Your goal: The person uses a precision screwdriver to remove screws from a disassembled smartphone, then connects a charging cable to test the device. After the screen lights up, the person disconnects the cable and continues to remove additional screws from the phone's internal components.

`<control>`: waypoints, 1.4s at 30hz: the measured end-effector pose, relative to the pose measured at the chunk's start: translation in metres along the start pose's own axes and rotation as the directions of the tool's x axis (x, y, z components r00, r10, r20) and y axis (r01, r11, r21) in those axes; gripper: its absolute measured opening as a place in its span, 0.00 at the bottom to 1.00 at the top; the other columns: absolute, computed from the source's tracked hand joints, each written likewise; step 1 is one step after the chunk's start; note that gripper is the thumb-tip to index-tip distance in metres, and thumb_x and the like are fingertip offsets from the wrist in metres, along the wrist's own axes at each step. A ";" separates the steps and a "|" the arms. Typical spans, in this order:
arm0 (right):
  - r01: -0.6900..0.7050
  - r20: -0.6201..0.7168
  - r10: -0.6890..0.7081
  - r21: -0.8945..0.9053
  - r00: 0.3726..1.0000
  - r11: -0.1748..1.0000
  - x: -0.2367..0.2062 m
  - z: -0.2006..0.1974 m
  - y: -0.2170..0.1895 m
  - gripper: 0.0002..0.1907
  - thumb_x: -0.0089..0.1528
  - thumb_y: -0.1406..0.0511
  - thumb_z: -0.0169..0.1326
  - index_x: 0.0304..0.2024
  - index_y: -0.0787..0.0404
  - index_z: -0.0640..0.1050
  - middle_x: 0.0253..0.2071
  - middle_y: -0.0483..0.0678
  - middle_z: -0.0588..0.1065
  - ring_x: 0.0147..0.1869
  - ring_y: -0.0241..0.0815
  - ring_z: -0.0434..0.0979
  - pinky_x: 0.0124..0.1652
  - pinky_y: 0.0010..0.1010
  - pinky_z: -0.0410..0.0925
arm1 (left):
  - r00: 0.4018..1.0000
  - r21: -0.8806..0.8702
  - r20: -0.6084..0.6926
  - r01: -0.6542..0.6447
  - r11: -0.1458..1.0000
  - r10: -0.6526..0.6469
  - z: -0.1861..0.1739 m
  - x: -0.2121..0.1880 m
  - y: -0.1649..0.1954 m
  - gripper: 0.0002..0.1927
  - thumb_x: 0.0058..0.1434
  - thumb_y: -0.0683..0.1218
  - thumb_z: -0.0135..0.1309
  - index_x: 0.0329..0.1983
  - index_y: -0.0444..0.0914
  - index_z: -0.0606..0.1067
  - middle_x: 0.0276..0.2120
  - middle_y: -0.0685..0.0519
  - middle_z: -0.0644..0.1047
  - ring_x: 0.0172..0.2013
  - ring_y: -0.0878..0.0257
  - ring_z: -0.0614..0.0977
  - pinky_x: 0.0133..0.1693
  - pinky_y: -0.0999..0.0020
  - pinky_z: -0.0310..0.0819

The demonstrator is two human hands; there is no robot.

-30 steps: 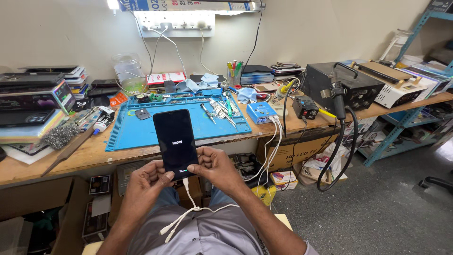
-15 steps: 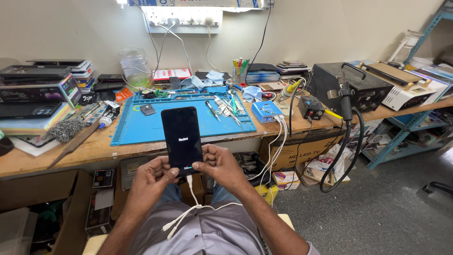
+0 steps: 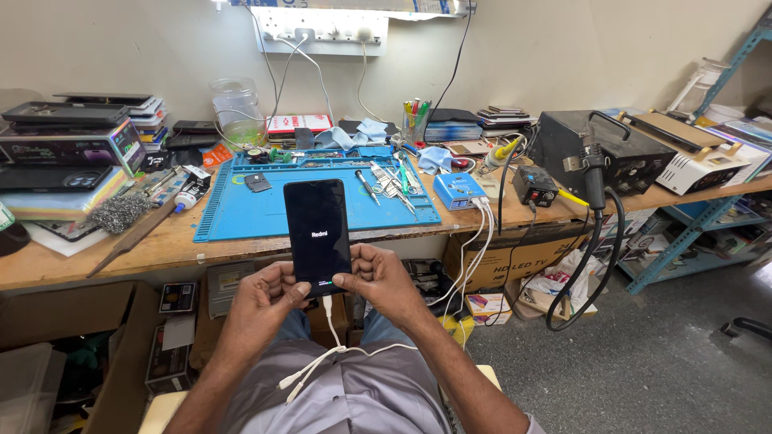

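From the head view, two hands grasp one black phone (image 3: 318, 235) upright above the lap: the left hand (image 3: 261, 305) and the right hand (image 3: 379, 277) pinch its lower end. One white cable (image 3: 338, 347) hangs from it. Beyond lies one blue mat (image 3: 233, 213) on the wooden worktop (image 3: 96, 257).

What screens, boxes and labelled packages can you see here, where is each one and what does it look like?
Phone: upright in left hand and right hand, black screen with small white logo, white cable plugged below.
Phone box: left on the bench, flat, dark with colourful print.
Red and white packet: against the back wall, flat rectangle.
Cardboard box: under the bench at right, brown with dark print.
Small orange packet: left of the blue mat.
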State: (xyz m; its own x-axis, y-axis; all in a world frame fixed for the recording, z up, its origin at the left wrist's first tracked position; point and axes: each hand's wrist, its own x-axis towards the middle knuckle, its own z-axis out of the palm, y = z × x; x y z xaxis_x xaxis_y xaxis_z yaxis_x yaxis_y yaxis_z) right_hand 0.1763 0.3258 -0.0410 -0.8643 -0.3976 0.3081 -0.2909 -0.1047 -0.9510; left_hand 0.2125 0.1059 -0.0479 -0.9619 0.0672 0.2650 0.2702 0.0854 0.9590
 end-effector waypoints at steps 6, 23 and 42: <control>-0.021 -0.018 0.020 -0.016 1.000 1.000 -0.002 0.004 0.001 0.16 0.60 0.70 0.64 0.50 0.67 0.78 0.33 0.41 0.80 0.34 0.24 0.77 0.36 0.18 0.72 | 1.000 0.029 -0.008 0.012 0.999 -0.012 -0.002 -0.005 0.000 0.14 0.60 0.43 0.60 0.48 0.32 0.80 0.34 0.50 0.85 0.34 0.67 0.84 0.38 0.69 0.84; -0.015 -0.026 0.015 0.015 1.000 1.000 0.005 0.001 0.008 0.18 0.58 0.72 0.61 0.51 0.68 0.79 0.39 0.46 0.83 0.42 0.31 0.81 0.44 0.22 0.74 | 0.993 -0.128 0.043 -0.106 0.986 0.112 -0.003 0.001 -0.014 0.14 0.64 0.41 0.59 0.51 0.32 0.78 0.35 0.57 0.81 0.35 0.71 0.81 0.38 0.73 0.79; 0.003 -0.087 -0.191 -0.905 0.978 0.425 0.022 0.016 -0.027 0.19 0.57 0.56 0.62 0.49 0.54 0.83 0.38 0.49 0.82 0.39 0.48 0.83 0.39 0.39 0.74 | 0.993 -0.914 -0.034 0.016 0.405 -0.117 0.045 0.051 -0.057 0.13 0.76 0.48 0.43 0.59 0.39 0.70 0.49 0.51 0.78 0.49 0.60 0.80 0.49 0.62 0.77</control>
State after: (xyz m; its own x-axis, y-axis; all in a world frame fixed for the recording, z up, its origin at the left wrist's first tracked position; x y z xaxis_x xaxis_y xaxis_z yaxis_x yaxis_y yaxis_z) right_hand 0.1718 0.3058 -0.0090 -0.8250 -0.2896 0.4852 -0.4975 0.7794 -0.3807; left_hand 0.1496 0.1496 -0.0933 -0.9878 0.0228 0.1541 0.0554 -0.8733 0.4841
